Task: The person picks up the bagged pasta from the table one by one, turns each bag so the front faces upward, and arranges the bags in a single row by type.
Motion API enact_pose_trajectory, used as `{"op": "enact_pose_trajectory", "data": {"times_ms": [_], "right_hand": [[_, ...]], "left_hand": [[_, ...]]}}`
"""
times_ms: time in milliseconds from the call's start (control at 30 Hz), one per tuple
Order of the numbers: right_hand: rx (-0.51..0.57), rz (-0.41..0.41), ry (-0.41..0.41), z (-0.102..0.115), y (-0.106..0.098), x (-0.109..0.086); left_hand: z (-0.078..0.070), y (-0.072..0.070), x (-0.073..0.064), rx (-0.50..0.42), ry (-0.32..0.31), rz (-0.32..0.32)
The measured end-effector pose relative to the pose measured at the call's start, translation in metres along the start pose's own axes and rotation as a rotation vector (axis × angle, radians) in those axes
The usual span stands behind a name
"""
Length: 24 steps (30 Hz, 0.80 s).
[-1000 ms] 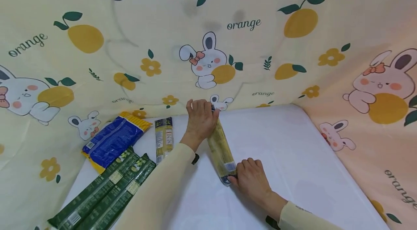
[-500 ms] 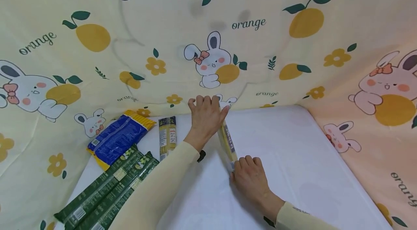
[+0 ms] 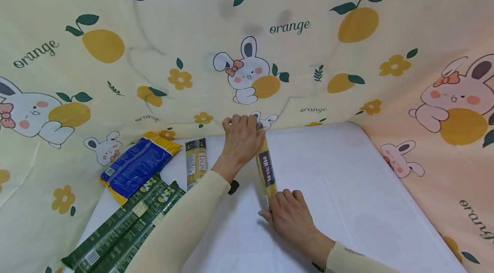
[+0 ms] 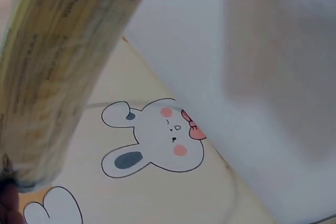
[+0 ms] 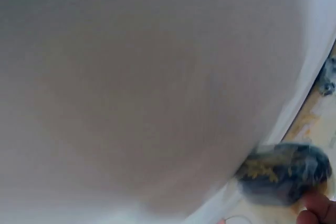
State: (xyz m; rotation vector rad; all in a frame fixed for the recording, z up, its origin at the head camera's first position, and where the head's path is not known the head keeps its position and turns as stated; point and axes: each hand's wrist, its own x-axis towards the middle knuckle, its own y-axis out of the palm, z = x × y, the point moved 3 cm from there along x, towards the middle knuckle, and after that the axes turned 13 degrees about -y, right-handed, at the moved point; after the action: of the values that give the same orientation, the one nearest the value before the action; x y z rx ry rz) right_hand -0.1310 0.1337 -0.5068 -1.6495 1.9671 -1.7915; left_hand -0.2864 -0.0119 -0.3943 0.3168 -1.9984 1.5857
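A long clear pack of spaghetti (image 3: 267,168) with a dark "la sicilia" label slants between my hands over the white table. At its far end, my left hand (image 3: 244,142) grips the top, knuckles up. The near end is in my right hand (image 3: 291,217), fingers curled over it and thumb stretched out to the left. Printed text and yellow strands of the spaghetti pack (image 4: 63,61) fill the upper left of the left wrist view. In the right wrist view, a dark pack end (image 5: 286,174) shows blurred, with fingertips (image 5: 317,211) against it.
Left of my hands lies a second spaghetti pack (image 3: 196,159), partly behind my left sleeve. A blue and yellow bag (image 3: 137,168) and two long green packs (image 3: 123,217) lie further left. A printed cloth (image 3: 185,19) rises behind the white table (image 3: 347,187).
Between my hands the spaghetti pack has turned over, from its see-through barcode side through its edge to the dark-labelled side. My right thumb has come off the pack and points left.
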Motion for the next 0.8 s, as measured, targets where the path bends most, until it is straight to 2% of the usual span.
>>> {"op": "enact_pose_trajectory", "data": {"times_ms": [133,333,500,667,800], "right_hand": [[0.065,-0.016,0.040,-0.014,-0.003,-0.004],[0.157,0.130,0.154,-0.036,0.007,-0.013],[0.232,0.259,0.204,-0.043,0.019,-0.011],[0.328,0.363,0.190,-0.041,0.030,-0.006],[0.348,0.380,0.161,-0.036,0.036,-0.004]], "left_hand": [[0.006,-0.001,-0.003,-0.063,0.026,0.013],[0.013,0.002,-0.010,-0.190,0.052,0.052],[0.016,0.004,-0.016,-0.313,0.103,0.048],[0.024,0.009,-0.022,-0.376,0.072,0.048],[0.031,0.013,-0.025,-0.359,0.053,0.030]]}}
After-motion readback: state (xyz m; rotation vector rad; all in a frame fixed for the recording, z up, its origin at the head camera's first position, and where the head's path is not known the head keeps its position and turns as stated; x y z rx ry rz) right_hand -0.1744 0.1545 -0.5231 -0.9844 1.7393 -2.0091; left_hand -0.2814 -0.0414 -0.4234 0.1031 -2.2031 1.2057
